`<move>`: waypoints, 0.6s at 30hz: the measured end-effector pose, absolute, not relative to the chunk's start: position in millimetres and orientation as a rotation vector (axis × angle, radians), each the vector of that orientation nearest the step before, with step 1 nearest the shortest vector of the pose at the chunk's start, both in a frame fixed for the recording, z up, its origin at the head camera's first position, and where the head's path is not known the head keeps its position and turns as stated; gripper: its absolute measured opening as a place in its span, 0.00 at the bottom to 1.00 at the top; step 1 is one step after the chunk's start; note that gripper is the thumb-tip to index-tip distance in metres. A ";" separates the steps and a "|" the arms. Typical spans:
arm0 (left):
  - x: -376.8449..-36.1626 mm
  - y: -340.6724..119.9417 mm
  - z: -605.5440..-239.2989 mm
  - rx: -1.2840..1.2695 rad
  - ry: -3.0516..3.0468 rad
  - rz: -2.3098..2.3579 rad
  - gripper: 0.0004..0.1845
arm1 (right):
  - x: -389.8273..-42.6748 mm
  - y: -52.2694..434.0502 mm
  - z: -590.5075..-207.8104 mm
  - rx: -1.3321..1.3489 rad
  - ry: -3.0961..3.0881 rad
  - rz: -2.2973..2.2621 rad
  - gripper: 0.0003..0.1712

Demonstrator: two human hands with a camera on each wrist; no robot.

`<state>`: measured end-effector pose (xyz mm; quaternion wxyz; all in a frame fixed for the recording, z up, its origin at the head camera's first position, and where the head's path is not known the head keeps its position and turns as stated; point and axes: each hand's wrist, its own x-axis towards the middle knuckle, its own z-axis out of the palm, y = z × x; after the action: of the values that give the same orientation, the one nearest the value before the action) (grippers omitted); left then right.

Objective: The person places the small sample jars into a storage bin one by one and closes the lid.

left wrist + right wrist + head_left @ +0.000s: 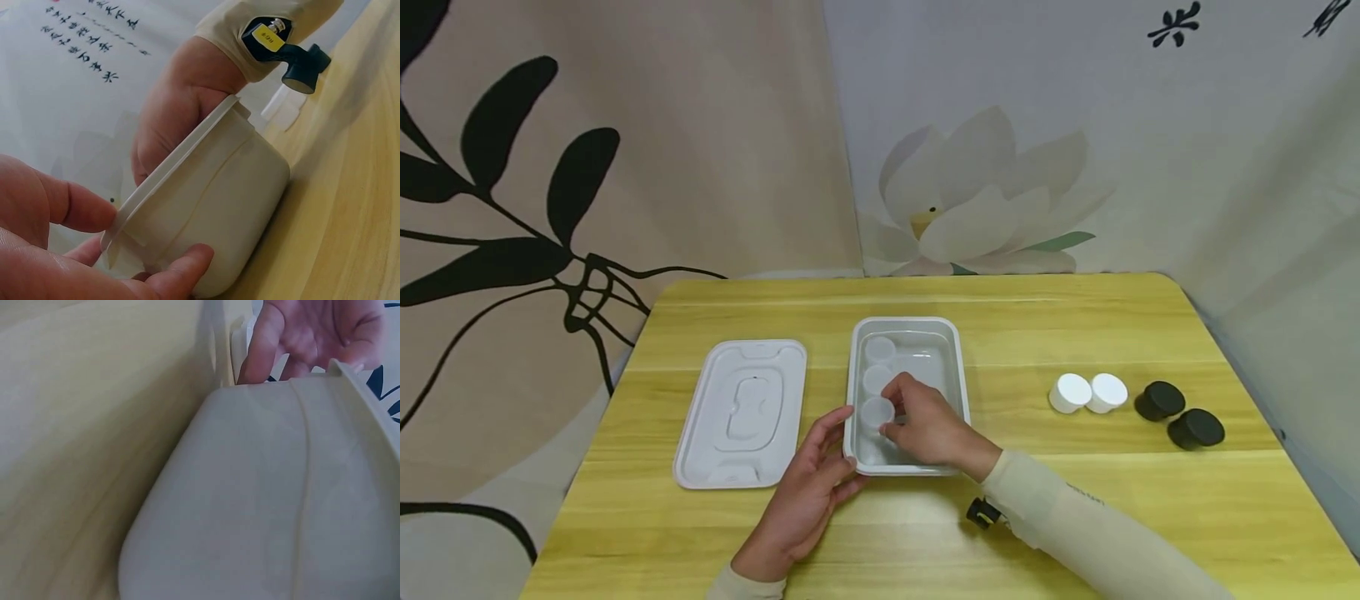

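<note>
A white rectangular plastic box (pixel 964 392) stands open on the table. Inside, along its left side, lie small round translucent white tubs (pixel 880 350) in a row. My right hand (pixel 936 425) reaches into the box and pinches the nearest round tub (pixel 876 412) between thumb and fingers. At the box's near left corner, my left hand (pixel 808 492) holds the rim and side wall. In the left wrist view, the thumb lies at the rim and a finger presses the wall. The box wall hides the right fingertips in both wrist views.
Left of the box a white lid (pixel 741 462) lies flat. To the right stand two white round caps (pixel 1070 393) side by side, and beyond them two black round caps (pixel 1197 429). A patterned curtain (pixel 737 125) hangs behind the wooden table (pixel 1037 542).
</note>
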<state>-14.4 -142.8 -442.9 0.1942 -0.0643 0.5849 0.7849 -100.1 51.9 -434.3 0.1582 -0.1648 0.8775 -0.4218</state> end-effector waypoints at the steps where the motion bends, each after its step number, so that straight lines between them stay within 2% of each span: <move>1: -14.6 -142.8 -442.5 -0.180 1.643 2.200 0.35 | -100.5 51.8 -434.6 -0.464 2.510 -1.205 0.21; 10: -14.9 -140.9 -441.2 -0.194 1.644 2.200 0.36 | -99.4 57.5 -421.6 -0.383 2.499 -1.169 0.26; 18: -13.4 -139.7 -441.2 -0.235 1.642 2.224 0.34 | -102.3 96.3 -388.5 -0.355 2.377 -1.425 0.29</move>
<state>-13.4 -139.7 -441.2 0.1827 -0.0834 0.5819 0.7881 -102.3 96.3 -388.5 0.1730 -0.1253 0.8379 -0.5024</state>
